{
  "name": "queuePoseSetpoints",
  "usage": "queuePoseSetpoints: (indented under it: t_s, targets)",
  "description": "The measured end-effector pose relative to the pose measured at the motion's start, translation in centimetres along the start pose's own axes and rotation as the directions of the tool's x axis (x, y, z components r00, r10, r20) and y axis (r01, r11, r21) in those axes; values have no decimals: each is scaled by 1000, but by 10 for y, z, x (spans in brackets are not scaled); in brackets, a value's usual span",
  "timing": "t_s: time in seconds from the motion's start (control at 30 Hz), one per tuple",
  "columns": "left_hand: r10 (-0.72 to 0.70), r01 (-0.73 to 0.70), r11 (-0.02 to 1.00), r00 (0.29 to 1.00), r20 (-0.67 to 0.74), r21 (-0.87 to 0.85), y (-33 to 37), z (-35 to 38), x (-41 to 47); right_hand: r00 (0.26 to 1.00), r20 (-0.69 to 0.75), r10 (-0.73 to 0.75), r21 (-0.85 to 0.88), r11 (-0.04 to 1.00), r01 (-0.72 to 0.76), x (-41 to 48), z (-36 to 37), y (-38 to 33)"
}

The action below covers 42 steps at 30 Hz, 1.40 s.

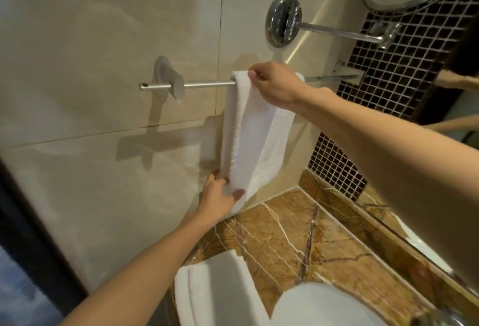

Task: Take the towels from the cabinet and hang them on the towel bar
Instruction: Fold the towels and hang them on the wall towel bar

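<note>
Towel [255,129] hangs folded over towel bar [204,83] on beige wall. R hand [274,84] pinches its top edge at the bar; L hand [220,196] grips its bottom end w/ thumb & fingers. 2nd folded towel [217,292] lies on marble counter [298,235] below, beside white basin [318,305]

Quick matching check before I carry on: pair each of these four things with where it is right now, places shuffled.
Things:
1. hanging towel
2. folded towel
3. left hand
4. right hand

Places:
A. at the top of the towel, at the towel bar
B. lying on the marble counter
C. draped over the bar, hanging down the wall
D. holding the towel's bottom edge

Pairs: 1-C, 2-B, 3-D, 4-A
</note>
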<state>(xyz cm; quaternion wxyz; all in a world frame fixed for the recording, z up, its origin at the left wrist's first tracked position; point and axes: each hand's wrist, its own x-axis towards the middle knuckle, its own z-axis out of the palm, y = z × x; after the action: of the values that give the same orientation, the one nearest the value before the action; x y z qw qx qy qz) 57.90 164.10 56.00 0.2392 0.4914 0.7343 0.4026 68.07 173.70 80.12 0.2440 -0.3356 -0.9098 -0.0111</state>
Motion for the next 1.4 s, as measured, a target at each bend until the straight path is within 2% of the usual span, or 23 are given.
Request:
queuePoseSetpoints:
  t_s: [0.1, 0.3, 0.5, 0.63, 0.83, 0.93, 1.13, 1.4]
  targets:
    - [-34, 34, 999, 999, 8, -2, -12, 13, 11, 1000, -20, 14, -8, 1000, -14, -1, 2, 2]
    - [-86, 78, 988, 995, -49, -135, -9, 23, 8, 1000, -26, -9, 22, 1000, 9, 0, 1, 3]
    - [-112, 99, 977, 992, -56, -191, -16, 27, 8, 999, -34, -31, 22, 999, 32, -1, -1, 2]
    - [-99, 97, 984, 995, -1, -147, -24, 26, 9, 999, -26, -47, 14, 999, 48, -2, -4, 1]
    - [-111, 108, 991, 994, -25, -75, -36, 22, 14, 997, -32, -68, 3, 998, 68, -3, -5, 3]
    - [-93, 90, 994, 995, -48, -66, -40, 25, 13, 997, -45, -65, 22, 998, 66, -3, -3, 5]
    - [32, -28, 999, 993, -117, 41, -41, 25, 9, 997, -68, -49, 22, 998, 51, -6, -3, 4]
    - [168, -152, 975, 982, -85, 161, -50, 22, 4, 997, -65, -36, 30, 999, 38, -6, -4, 3]
